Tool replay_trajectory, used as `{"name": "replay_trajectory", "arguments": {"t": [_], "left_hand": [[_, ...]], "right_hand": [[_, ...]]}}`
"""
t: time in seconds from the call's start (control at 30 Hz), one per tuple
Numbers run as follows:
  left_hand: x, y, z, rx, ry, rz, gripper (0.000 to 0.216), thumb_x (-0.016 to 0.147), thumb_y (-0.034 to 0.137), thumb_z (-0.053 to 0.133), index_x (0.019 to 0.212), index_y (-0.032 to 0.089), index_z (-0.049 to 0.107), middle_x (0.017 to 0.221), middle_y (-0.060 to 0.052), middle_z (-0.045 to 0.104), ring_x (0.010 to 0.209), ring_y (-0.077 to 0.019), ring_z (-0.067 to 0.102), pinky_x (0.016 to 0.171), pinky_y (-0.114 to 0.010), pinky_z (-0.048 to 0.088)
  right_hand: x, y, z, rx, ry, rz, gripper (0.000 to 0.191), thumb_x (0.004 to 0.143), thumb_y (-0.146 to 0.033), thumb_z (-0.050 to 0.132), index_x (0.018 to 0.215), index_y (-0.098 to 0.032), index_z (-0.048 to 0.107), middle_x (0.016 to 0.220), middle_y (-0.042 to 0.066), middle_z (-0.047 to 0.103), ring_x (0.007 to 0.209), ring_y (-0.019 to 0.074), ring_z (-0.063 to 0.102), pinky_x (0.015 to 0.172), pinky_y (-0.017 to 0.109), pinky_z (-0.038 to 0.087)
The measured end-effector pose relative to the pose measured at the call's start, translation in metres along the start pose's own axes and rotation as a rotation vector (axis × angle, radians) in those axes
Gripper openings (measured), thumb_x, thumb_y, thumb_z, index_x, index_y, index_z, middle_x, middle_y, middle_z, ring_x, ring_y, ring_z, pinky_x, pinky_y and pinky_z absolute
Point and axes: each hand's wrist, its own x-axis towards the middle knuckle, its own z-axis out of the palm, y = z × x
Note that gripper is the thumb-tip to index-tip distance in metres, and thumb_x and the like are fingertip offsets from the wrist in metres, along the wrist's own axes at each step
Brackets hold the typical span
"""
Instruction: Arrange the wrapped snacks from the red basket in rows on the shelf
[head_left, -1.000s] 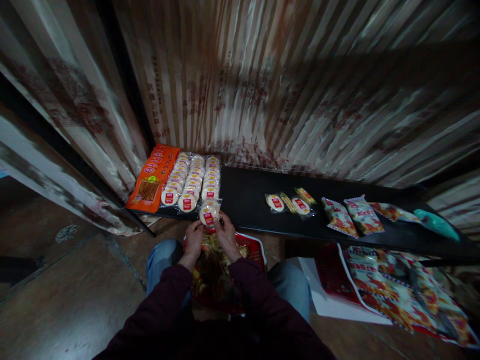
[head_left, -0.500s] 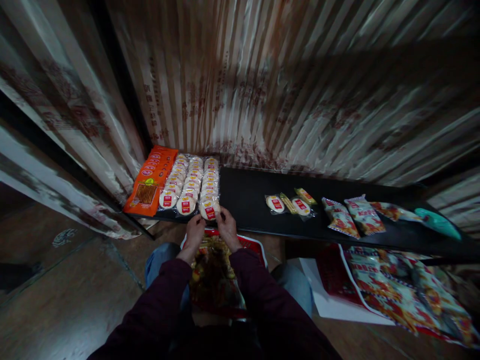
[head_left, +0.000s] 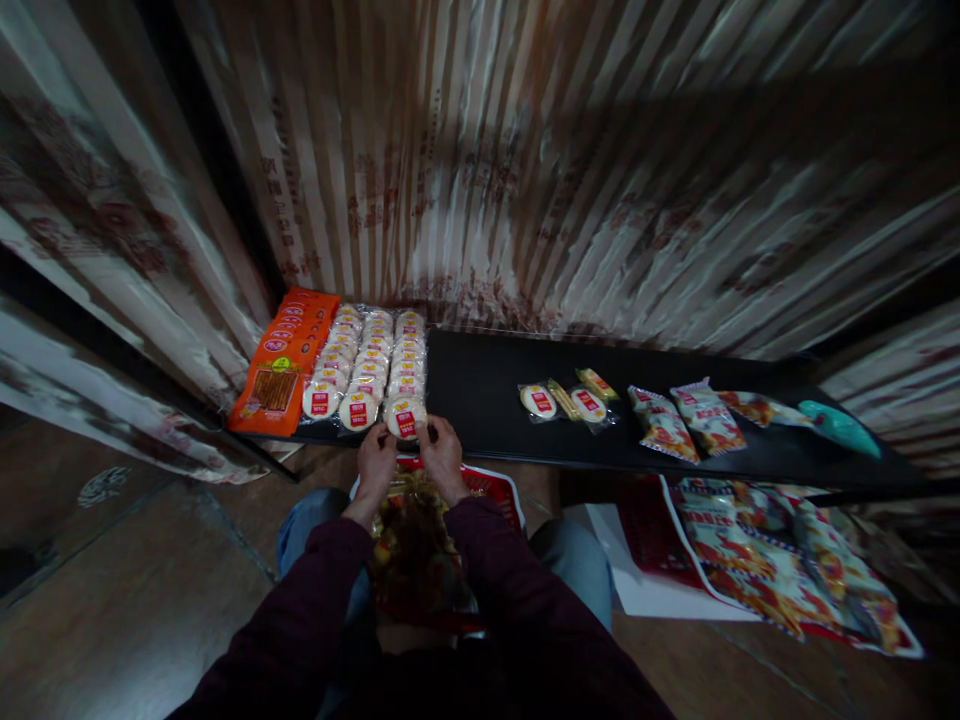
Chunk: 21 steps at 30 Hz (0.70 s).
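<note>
White wrapped cracker point(head_left: 406, 420) shows its label to my camera at the front of the black shelf point(head_left: 480, 400), ending a cracker row point(head_left: 409, 360) that runs front to back; left hand point(head_left: 377, 460) and right hand point(head_left: 442, 458) pinch its near side.

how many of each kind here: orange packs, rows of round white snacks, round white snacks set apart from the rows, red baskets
orange pack: 1
rows of round white snacks: 3
round white snacks set apart: 2
red baskets: 2
Total: 8
</note>
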Motion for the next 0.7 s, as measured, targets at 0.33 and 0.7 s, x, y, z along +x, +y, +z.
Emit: {"name": "replay_trajectory", "arguments": {"t": [0.33, 0.7], "left_hand": [[0.008, 0.000, 0.004, -0.029, -0.041, -0.015, 0.027, 0.076, 0.020, 0.050, 0.097, 0.015, 0.067, 0.078, -0.003, 0.068, 0.058, -0.0121, 0.058, 0.059, -0.023, 0.045], [0.008, -0.003, 0.003, 0.073, -0.052, 0.004, 0.026, 0.077, 0.020, 0.051, 0.096, 0.017, 0.068, 0.076, -0.003, 0.069, 0.071, -0.0165, 0.062, 0.069, -0.026, 0.047]], "right_hand": [[0.005, -0.004, -0.002, 0.090, -0.044, 0.057, 0.037, 0.086, -0.051, 0.046, 0.096, -0.020, 0.065, 0.088, 0.005, 0.070, 0.079, 0.0187, 0.062, 0.074, 0.029, 0.048], [-0.001, -0.004, 0.002, 0.185, -0.081, 0.099, 0.039, 0.086, -0.054, 0.044, 0.097, -0.021, 0.061, 0.087, 0.004, 0.070, 0.076, 0.0184, 0.063, 0.072, 0.029, 0.049]]}}
